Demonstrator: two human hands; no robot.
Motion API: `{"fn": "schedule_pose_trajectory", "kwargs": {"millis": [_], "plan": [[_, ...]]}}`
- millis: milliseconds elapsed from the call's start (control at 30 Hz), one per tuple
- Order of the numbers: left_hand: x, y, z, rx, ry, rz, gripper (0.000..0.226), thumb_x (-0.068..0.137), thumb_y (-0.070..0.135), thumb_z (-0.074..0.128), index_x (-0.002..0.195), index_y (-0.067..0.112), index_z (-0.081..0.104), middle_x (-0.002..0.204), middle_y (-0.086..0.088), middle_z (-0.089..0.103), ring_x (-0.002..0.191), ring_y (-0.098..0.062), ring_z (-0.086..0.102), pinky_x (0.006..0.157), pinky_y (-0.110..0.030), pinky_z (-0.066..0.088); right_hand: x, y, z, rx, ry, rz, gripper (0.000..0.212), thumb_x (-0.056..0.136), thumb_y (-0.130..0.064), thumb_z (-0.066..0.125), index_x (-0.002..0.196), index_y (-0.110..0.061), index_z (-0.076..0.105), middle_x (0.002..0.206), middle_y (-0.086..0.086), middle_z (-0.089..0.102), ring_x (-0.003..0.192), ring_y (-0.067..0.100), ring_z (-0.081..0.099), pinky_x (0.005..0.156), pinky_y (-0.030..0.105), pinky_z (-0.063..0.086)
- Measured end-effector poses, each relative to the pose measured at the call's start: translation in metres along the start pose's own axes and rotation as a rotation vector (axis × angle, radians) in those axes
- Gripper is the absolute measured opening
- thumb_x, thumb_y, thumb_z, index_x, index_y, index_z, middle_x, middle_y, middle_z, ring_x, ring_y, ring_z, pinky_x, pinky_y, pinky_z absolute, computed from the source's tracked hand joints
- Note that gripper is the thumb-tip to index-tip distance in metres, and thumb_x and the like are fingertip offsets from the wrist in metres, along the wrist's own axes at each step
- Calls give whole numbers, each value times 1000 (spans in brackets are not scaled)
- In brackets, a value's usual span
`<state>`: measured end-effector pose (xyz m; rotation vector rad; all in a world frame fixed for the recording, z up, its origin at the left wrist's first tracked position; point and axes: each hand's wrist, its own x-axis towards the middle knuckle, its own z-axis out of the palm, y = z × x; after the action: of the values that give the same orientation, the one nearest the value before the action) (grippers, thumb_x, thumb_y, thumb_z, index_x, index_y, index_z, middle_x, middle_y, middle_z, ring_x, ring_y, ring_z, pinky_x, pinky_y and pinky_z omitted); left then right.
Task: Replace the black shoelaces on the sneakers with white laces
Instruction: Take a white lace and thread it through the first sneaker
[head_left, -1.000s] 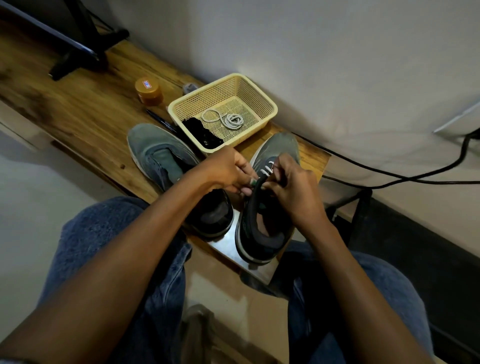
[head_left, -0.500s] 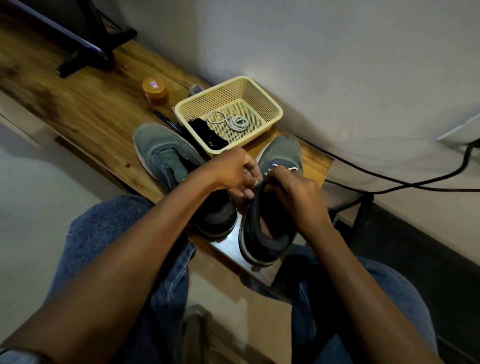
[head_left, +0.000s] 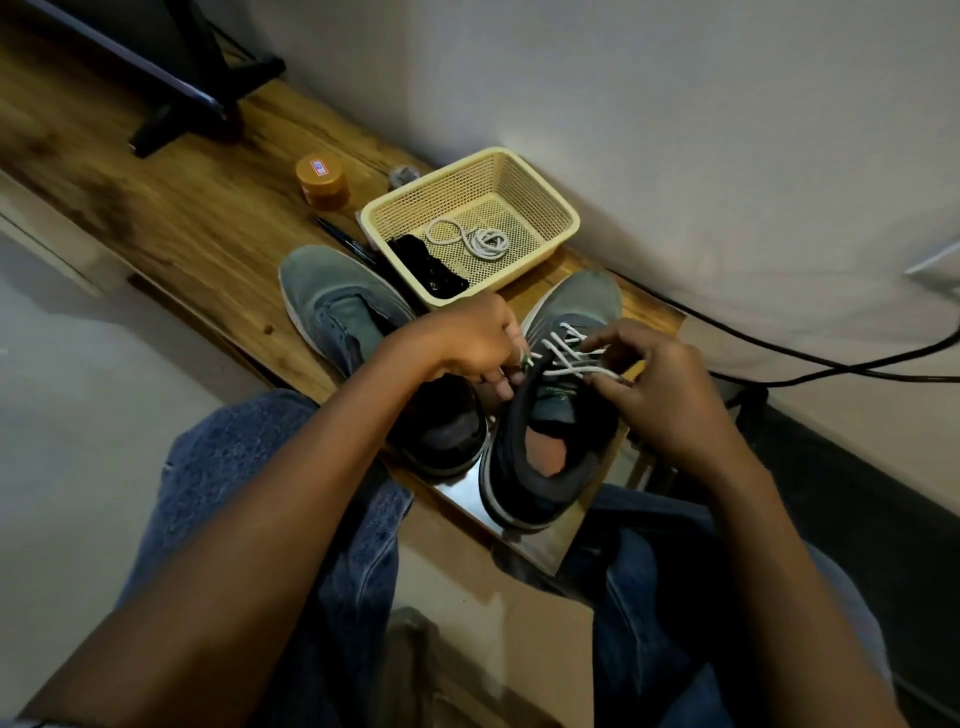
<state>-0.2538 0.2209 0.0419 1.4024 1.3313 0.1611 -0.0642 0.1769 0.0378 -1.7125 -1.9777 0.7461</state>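
Setting: long wooden plank bench (head_left: 171, 228) against a pale grey wall, dim light, black cables trailing off to the right.

Right hand (head_left: 657, 395): fingers curled, pinching a strand of thin white round shoelace (head_left: 571, 353) at the right-side eyelets. Clamped on the lace.

Left hand (head_left: 475, 343): fingers curled at the left eyelet row, apparently nipping the lace end; exact contact hidden by the knuckles.

Grey suede sneaker with dark collar and white sole, right of pair (head_left: 550, 415): at the near end of the bench, heel toward the wearer, white lace crossed through several rows, upper eyelets not yet filled.

Matching grey suede sneaker, left of pair (head_left: 343, 306): just beside the first, tongue exposed, no lace visible.

Cream perforated plastic basket (head_left: 550, 208): behind both shoes; holding a coiled spare white lace (head_left: 480, 240) and a heap of removed black laces (head_left: 428, 267), apart from each other.

Small orange lidded jar (head_left: 322, 181), black pen (head_left: 345, 244) beside the basket, black stand (head_left: 192, 98) at far end.

Step in hand, by judgement: lacing first sneaker, roughly midway. Next move calls for feeding the tip through the next eyelet, drawing both sides even, then starting the second shoe with the spare.
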Motion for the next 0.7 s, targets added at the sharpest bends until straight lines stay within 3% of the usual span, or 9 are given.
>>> {"fn": "schedule_pose_trajectory", "kwargs": {"millis": [133, 200, 333, 467, 567, 700], "plan": [[-4, 0, -2, 0, -27, -24, 20, 97, 0, 43, 83, 9, 53, 88, -13, 69, 67, -17, 68, 49, -16, 45, -3, 6, -9, 155, 73, 60, 23, 82, -1, 68, 97, -18, 68, 78, -4, 62, 69, -2, 55, 60, 6, 40], [-6, 1, -2, 13, -33, -41, 21, 98, 2, 40, 83, 12, 52, 85, -9, 69, 70, -17, 69, 58, -21, 43, -3, 6, -11, 213, 70, 85, 21, 83, -1, 67, 97, -17, 68, 78, -4, 62, 69, -4, 56, 59, 5, 39], [-10, 7, 0, -22, -55, -54, 23, 99, 2, 35, 84, 14, 48, 92, -10, 69, 77, -19, 70, 60, -22, 43, -3, 3, -11, 254, 20, 97, 20, 82, -1, 70, 95, -15, 66, 80, -6, 61, 67, -6, 55, 60, 7, 42], [-15, 12, 0, -99, -77, -93, 21, 102, 6, 29, 88, 14, 43, 104, -19, 69, 94, -29, 70, 62, -21, 49, -3, 5, -6, 110, -72, 134, 30, 74, -7, 78, 94, -24, 63, 94, 5, 61, 84, 16, 57, 66, 24, 47], [-15, 12, -2, -161, -60, -103, 18, 102, 10, 26, 95, 11, 43, 93, -16, 71, 77, -21, 72, 62, -21, 54, -1, 8, -4, 35, -66, 130, 33, 74, -2, 76, 94, -25, 62, 99, 6, 60, 84, 17, 57, 63, 17, 42], [-15, 11, -8, -211, -37, -114, 34, 102, 18, 20, 104, 4, 51, 91, -16, 72, 85, -23, 71, 75, -27, 54, 0, 9, -3, 13, -71, 144, 32, 75, -4, 75, 95, -25, 61, 98, 5, 59, 82, 14, 57, 60, 16, 39]]}}
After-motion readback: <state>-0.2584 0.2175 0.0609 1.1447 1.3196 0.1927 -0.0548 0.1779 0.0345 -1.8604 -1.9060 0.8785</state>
